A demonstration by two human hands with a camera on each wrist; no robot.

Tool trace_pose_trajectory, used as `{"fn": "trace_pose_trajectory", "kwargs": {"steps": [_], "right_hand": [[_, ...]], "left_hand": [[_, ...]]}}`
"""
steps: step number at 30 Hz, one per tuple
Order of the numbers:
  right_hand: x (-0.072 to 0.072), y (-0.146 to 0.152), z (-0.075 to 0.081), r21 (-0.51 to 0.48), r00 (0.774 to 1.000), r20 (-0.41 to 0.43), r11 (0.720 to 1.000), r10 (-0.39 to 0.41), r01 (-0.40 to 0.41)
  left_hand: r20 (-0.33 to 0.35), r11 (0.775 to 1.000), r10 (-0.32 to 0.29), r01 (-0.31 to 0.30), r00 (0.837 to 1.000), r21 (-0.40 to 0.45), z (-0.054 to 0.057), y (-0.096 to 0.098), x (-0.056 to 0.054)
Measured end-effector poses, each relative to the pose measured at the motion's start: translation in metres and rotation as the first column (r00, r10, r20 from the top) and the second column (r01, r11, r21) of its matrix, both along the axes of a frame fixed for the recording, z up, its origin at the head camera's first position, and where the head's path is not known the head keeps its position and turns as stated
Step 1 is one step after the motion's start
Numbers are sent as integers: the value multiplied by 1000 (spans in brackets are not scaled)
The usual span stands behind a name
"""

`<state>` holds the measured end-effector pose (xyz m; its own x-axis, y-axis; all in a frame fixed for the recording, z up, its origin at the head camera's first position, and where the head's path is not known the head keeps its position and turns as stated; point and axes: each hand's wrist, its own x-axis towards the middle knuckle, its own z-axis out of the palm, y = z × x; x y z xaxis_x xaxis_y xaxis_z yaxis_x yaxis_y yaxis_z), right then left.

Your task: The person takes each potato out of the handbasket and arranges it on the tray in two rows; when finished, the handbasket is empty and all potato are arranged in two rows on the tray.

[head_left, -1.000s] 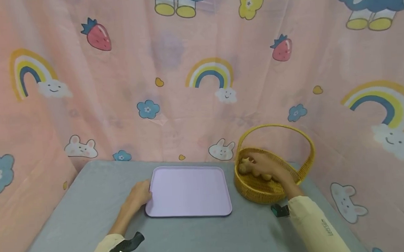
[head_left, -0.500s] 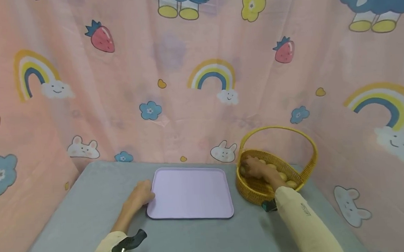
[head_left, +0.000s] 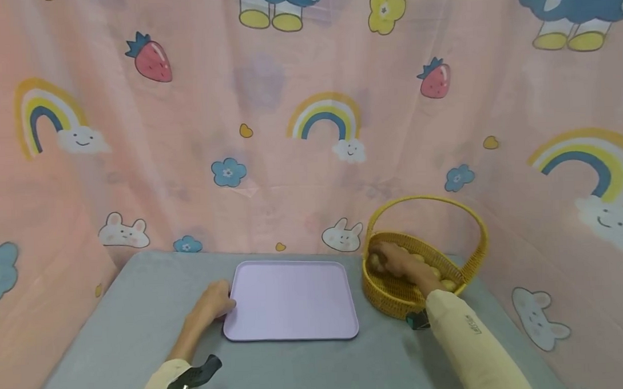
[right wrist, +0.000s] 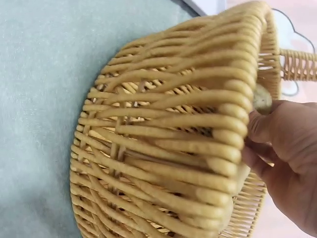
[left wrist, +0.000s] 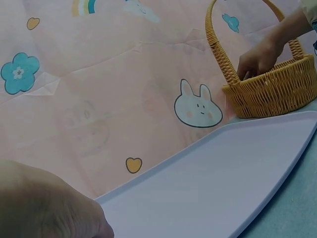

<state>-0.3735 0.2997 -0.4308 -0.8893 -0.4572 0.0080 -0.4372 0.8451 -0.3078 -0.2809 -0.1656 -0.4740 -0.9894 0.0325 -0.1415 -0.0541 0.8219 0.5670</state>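
Note:
My left hand grips the left edge of a lilac rectangular tray, thumb on the rim. The tray lies flat on the table and bears nothing. In the left wrist view, that hand shows at the lower left by the tray. My right hand reaches inside a yellow wicker basket with a tall handle. Its fingers are curled round a potato at the basket's left end, also a potato by the thumb in the right wrist view. The fingertips are partly hidden.
Several more potatoes lie along the basket's back and right side. The basket handle arches above the right hand. A grey cloth covers the table, and a pink printed curtain hangs close behind it.
My right hand moved left and lower in the basket, its fingers closing round the potato at the left end, and uncovered potatoes behind it. The left hand stays on the tray's edge.

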Motion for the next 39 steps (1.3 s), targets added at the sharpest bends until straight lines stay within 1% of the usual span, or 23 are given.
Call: {"fn": "trace_pose_trajectory", "kwargs": {"steps": [4, 5, 7, 9, 13, 18, 21, 24, 27, 30, 32, 36, 39], "right_hand": [[7, -3, 8, -96, 995, 87, 994, -52, 61], [8, -3, 10, -112, 994, 94, 992, -54, 64], [11, -2, 15, -107, 997, 58, 993, -43, 49], [15, -2, 19, -125, 998, 29, 991, -50, 53], [27, -3, 28, -189, 995, 6, 977, -103, 102], [47, -6, 40, -279, 988, 7, 948, -156, 152], [59, -10, 48, -308, 983, -4, 936, -181, 171], [71, -17, 57, -313, 979, -41, 933, -198, 175], [82, -27, 64, -329, 978, -75, 931, -193, 158], [89, -38, 68, -356, 983, -92, 927, -160, 117], [92, -46, 67, -370, 987, -95, 925, -130, 86], [95, -66, 63, -388, 992, -107, 922, -71, 24], [91, -85, 61, -399, 995, -100, 917, -11, -30]], "left_hand": [[3, 1000, 9, -9, 1000, 8, 0, -3, 2], [7, 1000, 15, -15, 1000, 9, 1, -3, 2], [10, 1000, 18, -18, 1000, 7, 2, -2, 2], [12, 1000, 22, -22, 1000, 5, 3, -1, 3], [25, 999, 33, -33, 999, 10, 3, -1, 5], [36, 999, 45, -45, 998, 15, 2, -2, 6], [39, 999, 50, -51, 998, 19, 2, -3, 6], [31, 998, 49, -50, 998, 28, 0, -5, 5], [12, 998, 46, -46, 999, 38, -3, -7, 4], [-16, 997, 51, -50, 999, 60, -7, -8, 3], [-26, 994, 60, -57, 998, 88, -10, -8, 2], [-33, 988, 68, -62, 997, 142, -13, -9, 1], [-38, 985, 79, -72, 996, 159, -12, -11, 2]]}}
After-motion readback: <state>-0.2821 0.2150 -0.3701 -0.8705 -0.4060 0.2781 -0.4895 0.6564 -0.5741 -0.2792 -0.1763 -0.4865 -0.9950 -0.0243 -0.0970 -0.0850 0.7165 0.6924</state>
